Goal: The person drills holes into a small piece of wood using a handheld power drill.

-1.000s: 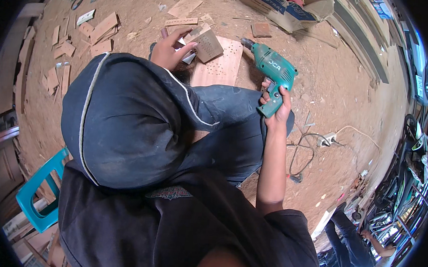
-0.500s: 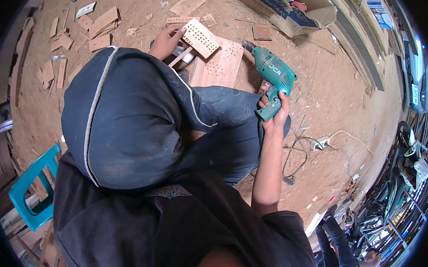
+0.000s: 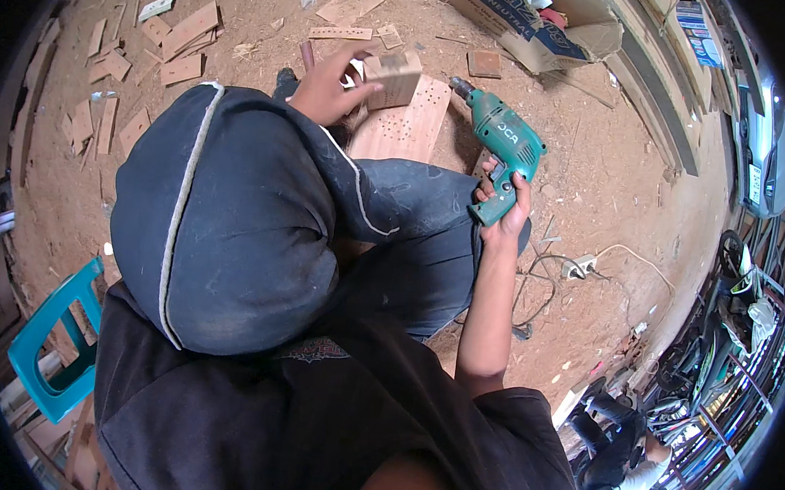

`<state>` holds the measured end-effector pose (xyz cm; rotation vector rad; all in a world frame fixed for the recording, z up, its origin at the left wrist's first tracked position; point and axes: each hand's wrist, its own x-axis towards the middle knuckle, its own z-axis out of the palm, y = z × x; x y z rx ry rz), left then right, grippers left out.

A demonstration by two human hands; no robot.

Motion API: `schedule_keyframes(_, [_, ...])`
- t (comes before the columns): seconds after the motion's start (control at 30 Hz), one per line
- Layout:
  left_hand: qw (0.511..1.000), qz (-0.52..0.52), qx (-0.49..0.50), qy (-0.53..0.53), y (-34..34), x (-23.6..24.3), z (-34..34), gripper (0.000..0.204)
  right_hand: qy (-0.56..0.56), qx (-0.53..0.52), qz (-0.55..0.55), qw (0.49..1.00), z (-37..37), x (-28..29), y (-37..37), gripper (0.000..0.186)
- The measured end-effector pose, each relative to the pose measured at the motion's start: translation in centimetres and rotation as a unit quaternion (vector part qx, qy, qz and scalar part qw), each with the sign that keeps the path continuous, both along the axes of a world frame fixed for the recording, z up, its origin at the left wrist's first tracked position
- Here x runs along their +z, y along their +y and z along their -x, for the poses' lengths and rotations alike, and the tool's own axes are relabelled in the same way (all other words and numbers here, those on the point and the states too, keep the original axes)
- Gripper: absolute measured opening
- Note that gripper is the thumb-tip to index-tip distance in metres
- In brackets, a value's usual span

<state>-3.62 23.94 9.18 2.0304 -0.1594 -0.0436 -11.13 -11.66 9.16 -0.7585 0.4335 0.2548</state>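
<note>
My left hand [image 3: 329, 91] has its fingers on a small drilled wooden block [image 3: 392, 78], which is tilted above a pale board with scattered holes [image 3: 408, 126] lying on the ground. A brownish stick or handle [image 3: 307, 56] shows just behind those fingers, partly hidden. My right hand [image 3: 505, 211] grips a teal electric drill [image 3: 500, 131] by its handle, chuck pointing up and left, beside the board. My bent legs in dark trousers [image 3: 225, 218] hide part of the board's near end.
Wood offcuts [image 3: 181, 70] lie scattered at left, a teal plastic chair [image 3: 47, 395] at lower left. A cardboard box [image 3: 590, 38] and long planks [image 3: 665, 126] are at top right. A power strip [image 3: 580, 268] with cords lies right. Another person [image 3: 612, 461] is near motorbikes [image 3: 725, 342].
The block in my left hand has been turned, its holed face showing flat half a second ago and tilted now. My right hand with the drill has barely moved.
</note>
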Motion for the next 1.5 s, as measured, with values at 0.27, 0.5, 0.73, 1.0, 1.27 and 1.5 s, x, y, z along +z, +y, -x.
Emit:
schedule_keyframes(0.27, [0.986,-0.05,-0.093,-0.132,0.1,-0.4,1.5,0.052,-0.01,0.006,0.003,1.0,-0.2,-0.1,0.3,0.049])
schedule_keyframes(0.5, [0.972,-0.132,-0.099,-0.165,-0.3,-0.6,1.0,0.051,-0.013,0.002,0.009,1.0,0.0,0.3,0.4,0.048])
schedule_keyframes(0.73, [0.976,-0.142,-0.089,-0.137,0.1,-1.4,1.1,0.054,-0.005,0.003,0.01,1.0,0.0,0.4,0.4,0.048])
schedule_keyframes(1.0, [0.971,-0.157,-0.095,-0.151,0.2,-1.5,1.3,0.053,0.004,-0.001,0.013,1.0,-0.1,0.6,0.6,0.047])
schedule_keyframes(1.27, [0.975,-0.149,-0.093,-0.135,-0.1,-1.2,1.3,0.05,0.0,-0.003,0.013,1.0,-0.1,0.4,0.4,0.047])
schedule_keyframes(1.5, [0.968,-0.17,-0.092,-0.161,0.5,-2.1,1.3,0.051,-0.002,0.001,0.026,1.0,0.0,0.6,0.7,0.047])
